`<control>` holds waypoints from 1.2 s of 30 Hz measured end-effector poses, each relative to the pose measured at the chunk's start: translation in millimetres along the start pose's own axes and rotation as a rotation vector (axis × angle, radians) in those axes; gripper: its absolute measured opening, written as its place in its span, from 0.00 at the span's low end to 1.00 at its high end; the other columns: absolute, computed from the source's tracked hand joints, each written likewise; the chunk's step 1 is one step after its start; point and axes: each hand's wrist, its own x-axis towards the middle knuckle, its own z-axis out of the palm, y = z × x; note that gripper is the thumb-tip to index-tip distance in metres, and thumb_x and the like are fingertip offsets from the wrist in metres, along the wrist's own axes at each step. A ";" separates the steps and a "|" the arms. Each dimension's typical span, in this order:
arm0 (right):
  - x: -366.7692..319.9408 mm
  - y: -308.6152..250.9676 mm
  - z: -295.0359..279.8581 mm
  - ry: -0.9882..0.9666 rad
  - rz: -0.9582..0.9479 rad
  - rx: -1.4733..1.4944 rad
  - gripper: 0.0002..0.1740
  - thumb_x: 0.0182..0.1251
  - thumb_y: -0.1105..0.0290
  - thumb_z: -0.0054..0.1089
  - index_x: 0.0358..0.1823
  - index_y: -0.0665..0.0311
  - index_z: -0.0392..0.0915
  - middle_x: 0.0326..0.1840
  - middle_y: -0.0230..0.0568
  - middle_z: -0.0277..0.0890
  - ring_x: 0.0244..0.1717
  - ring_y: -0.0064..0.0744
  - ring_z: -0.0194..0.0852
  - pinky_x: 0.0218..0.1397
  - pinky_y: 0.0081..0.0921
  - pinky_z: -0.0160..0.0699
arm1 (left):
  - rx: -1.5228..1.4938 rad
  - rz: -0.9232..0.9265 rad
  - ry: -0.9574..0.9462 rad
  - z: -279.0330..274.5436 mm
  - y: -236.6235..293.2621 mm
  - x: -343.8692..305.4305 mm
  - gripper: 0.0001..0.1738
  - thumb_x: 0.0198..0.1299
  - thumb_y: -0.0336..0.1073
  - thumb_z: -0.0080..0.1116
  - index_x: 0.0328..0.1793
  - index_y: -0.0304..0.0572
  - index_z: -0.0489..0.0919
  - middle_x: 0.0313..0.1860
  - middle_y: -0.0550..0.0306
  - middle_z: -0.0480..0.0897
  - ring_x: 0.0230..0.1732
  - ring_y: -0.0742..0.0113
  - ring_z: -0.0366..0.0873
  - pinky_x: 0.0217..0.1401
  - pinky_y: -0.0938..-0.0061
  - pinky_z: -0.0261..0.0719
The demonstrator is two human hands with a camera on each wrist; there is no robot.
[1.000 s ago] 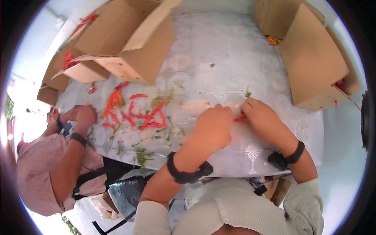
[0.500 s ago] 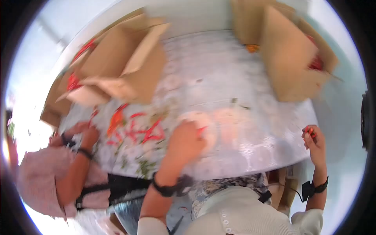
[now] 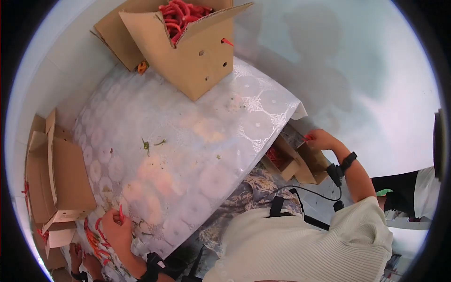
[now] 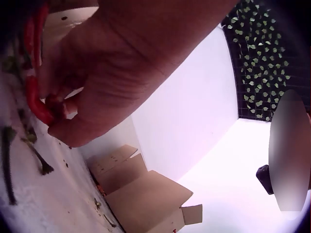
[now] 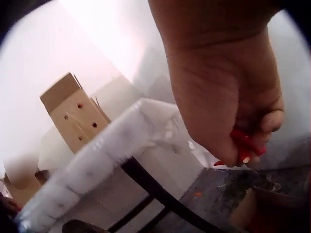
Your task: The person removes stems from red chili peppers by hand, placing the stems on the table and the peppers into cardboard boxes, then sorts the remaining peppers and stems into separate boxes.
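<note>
At the lower left in the head view, my left hand [image 3: 117,235] pinches a red chili pepper [image 3: 121,215] close over the table. Loose red chilies [image 3: 91,237] lie beside that hand. The left wrist view shows a curved red chili [image 4: 35,99] at its fingertips. Off the table's right edge, my right hand [image 3: 323,140] is above an open cardboard box [image 3: 286,171] that stands low beside the table with red chilies [image 3: 277,157] inside. Red chilies [image 5: 245,143] are gripped in its curled fingers, seen in the right wrist view; how many is hidden.
A tall carton [image 3: 206,70] heaped with red chilies stands at the table's far end, an orange chili [image 3: 142,67] beside it. More cartons [image 3: 70,174] stand at the left. Green stems [image 3: 146,146] lie on the patterned tablecloth [image 3: 197,160]. Another person's hands [image 3: 77,258] are at lower left.
The head view has swung to the right. My right hand has gone from the table past its right edge with chilies. My left hand has shifted left to the loose chilies.
</note>
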 end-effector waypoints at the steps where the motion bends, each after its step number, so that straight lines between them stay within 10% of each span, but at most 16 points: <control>1: 9.5 3.3 11.2 -0.023 0.020 -0.050 0.17 0.62 0.59 0.61 0.41 0.67 0.81 0.38 0.56 0.82 0.38 0.54 0.79 0.45 0.43 0.76 | 0.020 -0.029 -0.008 -2.0 -1.0 -1.8 0.13 0.44 0.27 0.63 0.38 0.36 0.77 0.31 0.52 0.76 0.31 0.59 0.75 0.39 0.66 0.75; 7: 52.7 2.4 41.1 -0.052 -0.025 -0.121 0.15 0.61 0.64 0.64 0.42 0.69 0.80 0.36 0.50 0.84 0.33 0.43 0.81 0.41 0.40 0.78 | -0.045 -0.122 -0.065 4.0 -2.1 -7.1 0.12 0.45 0.28 0.63 0.39 0.37 0.78 0.30 0.52 0.78 0.31 0.58 0.76 0.39 0.65 0.75; 12: 83.9 88.4 98.3 0.099 -0.091 0.537 0.31 0.62 0.73 0.66 0.66 0.67 0.67 0.60 0.44 0.75 0.59 0.36 0.76 0.58 0.37 0.78 | 0.022 -0.152 0.016 1.9 5.1 -12.5 0.20 0.46 0.33 0.65 0.48 0.40 0.79 0.34 0.47 0.82 0.37 0.47 0.81 0.43 0.58 0.78; 13: 98.8 134.3 103.9 0.222 -0.243 0.355 0.28 0.67 0.69 0.61 0.68 0.65 0.66 0.61 0.42 0.74 0.58 0.37 0.77 0.56 0.37 0.79 | -0.020 -0.226 0.008 0.9 8.3 -15.1 0.20 0.45 0.32 0.65 0.48 0.41 0.79 0.35 0.47 0.82 0.38 0.46 0.81 0.42 0.57 0.78; 15: 95.3 188.7 68.8 0.268 0.197 0.928 0.27 0.67 0.68 0.57 0.68 0.62 0.68 0.69 0.42 0.67 0.53 0.38 0.79 0.50 0.29 0.81 | 0.043 -0.097 0.103 2.1 -1.7 -27.6 0.18 0.46 0.32 0.65 0.46 0.41 0.79 0.34 0.48 0.83 0.37 0.46 0.82 0.41 0.57 0.78; 16: 99.7 210.5 41.8 0.474 0.096 0.727 0.27 0.69 0.62 0.56 0.68 0.60 0.69 0.67 0.39 0.71 0.43 0.30 0.80 0.35 0.20 0.77 | 0.013 -0.143 0.086 -0.1 0.7 -33.3 0.17 0.46 0.32 0.65 0.44 0.40 0.79 0.34 0.48 0.83 0.37 0.47 0.81 0.41 0.57 0.78; 18: 77.9 160.9 -16.6 0.845 0.235 0.630 0.25 0.70 0.56 0.58 0.64 0.57 0.74 0.53 0.32 0.80 0.32 0.18 0.68 0.25 0.15 0.58 | -0.036 -0.159 0.083 -4.1 1.1 -33.9 0.16 0.46 0.31 0.65 0.43 0.39 0.80 0.32 0.50 0.83 0.35 0.52 0.81 0.39 0.62 0.78; 22: 44.1 -22.2 -85.1 0.947 0.005 0.791 0.20 0.74 0.60 0.54 0.63 0.57 0.75 0.40 0.25 0.76 0.27 0.11 0.59 0.23 0.13 0.53 | -0.218 -0.220 0.080 -8.8 0.9 -27.8 0.16 0.46 0.29 0.67 0.44 0.37 0.81 0.30 0.54 0.82 0.30 0.64 0.79 0.35 0.71 0.78; 28: 26.4 -217.7 -42.5 0.368 -0.577 0.679 0.15 0.75 0.70 0.53 0.60 0.63 0.74 0.37 0.30 0.74 0.26 0.11 0.60 0.25 0.11 0.58 | -0.089 -0.300 0.208 -46.6 -36.3 -20.3 0.15 0.47 0.33 0.66 0.42 0.40 0.81 0.34 0.49 0.84 0.34 0.51 0.83 0.39 0.61 0.80; 36: -3.2 -354.1 -7.5 -0.220 -0.680 0.719 0.13 0.69 0.76 0.58 0.53 0.65 0.74 0.37 0.31 0.75 0.33 0.16 0.71 0.31 0.14 0.69 | 0.010 -0.247 0.318 -68.3 -99.4 -29.9 0.23 0.46 0.35 0.72 0.50 0.39 0.80 0.47 0.44 0.81 0.50 0.47 0.79 0.54 0.59 0.76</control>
